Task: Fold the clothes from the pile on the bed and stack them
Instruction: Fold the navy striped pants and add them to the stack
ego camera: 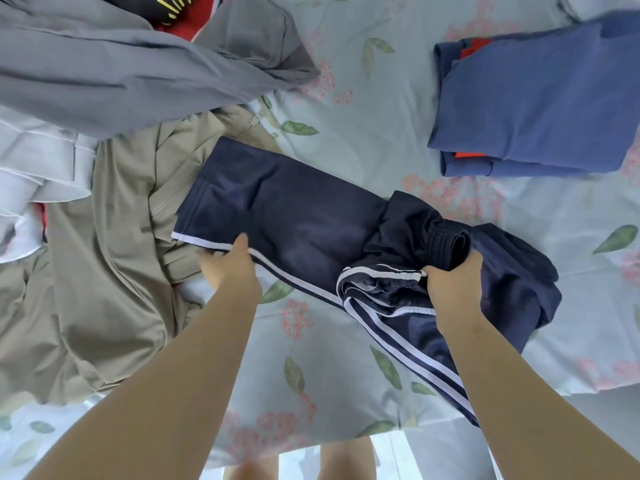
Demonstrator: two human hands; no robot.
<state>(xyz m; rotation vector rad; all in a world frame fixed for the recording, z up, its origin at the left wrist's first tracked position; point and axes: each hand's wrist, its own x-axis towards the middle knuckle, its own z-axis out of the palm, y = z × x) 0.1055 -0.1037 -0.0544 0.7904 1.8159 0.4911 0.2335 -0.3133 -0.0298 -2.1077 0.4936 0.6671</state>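
Observation:
Dark navy track pants [287, 209] with white side stripes lie across the middle of the bed, one leg spread flat toward the left. My left hand [230, 263] grips the striped edge of that flat leg. My right hand [450, 282] grips the bunched waistband end of the pants at the right. A folded stack of blue clothes [533, 105] with orange showing sits at the upper right. The unfolded pile fills the left: a grey garment [114, 67], a khaki garment [114, 258] and a white one [31, 188].
The bed [381, 140] has a pale blue sheet with pink flowers and green leaves. Its near edge runs along the bottom of the view, with my legs [343, 462] below it. Bare sheet shows between the pants and the blue stack.

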